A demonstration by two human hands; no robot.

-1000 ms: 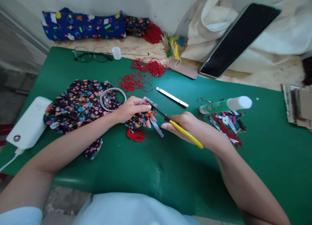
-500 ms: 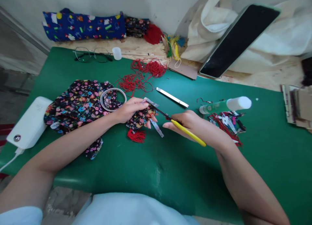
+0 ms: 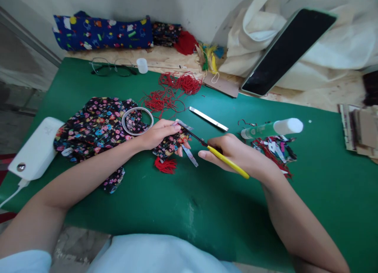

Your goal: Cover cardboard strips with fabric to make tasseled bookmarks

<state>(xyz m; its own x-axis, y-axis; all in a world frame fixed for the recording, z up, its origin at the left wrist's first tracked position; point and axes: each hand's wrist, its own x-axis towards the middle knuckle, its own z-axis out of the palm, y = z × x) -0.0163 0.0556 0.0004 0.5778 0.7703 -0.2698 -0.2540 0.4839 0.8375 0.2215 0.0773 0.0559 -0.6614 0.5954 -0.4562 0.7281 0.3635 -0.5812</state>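
Note:
My left hand (image 3: 158, 133) grips a small piece of black floral fabric (image 3: 168, 145), thumb on top and fingertips showing beneath. A red tassel (image 3: 165, 165) hangs from its lower edge, and a pale strip (image 3: 190, 155) sticks out at the right. In my right hand (image 3: 233, 153) are yellow-handled scissors (image 3: 227, 162); their dark blades lie along the fabric's upper right edge, close to my left thumb. Whether the blades are parted is hard to see. Beside my left wrist, a roll of clear tape (image 3: 123, 125) rests on a larger floral cloth (image 3: 91, 127).
Beyond my hands lie tangled red cords (image 3: 161, 99) and a silver utility knife (image 3: 208, 118). A glue bottle (image 3: 265, 128) lies by scraps (image 3: 276, 149) at right. A white power bank (image 3: 37, 147), glasses (image 3: 113, 66), a leaning phone (image 3: 289, 50) and cardboard pieces (image 3: 364, 129) surround the workspace.

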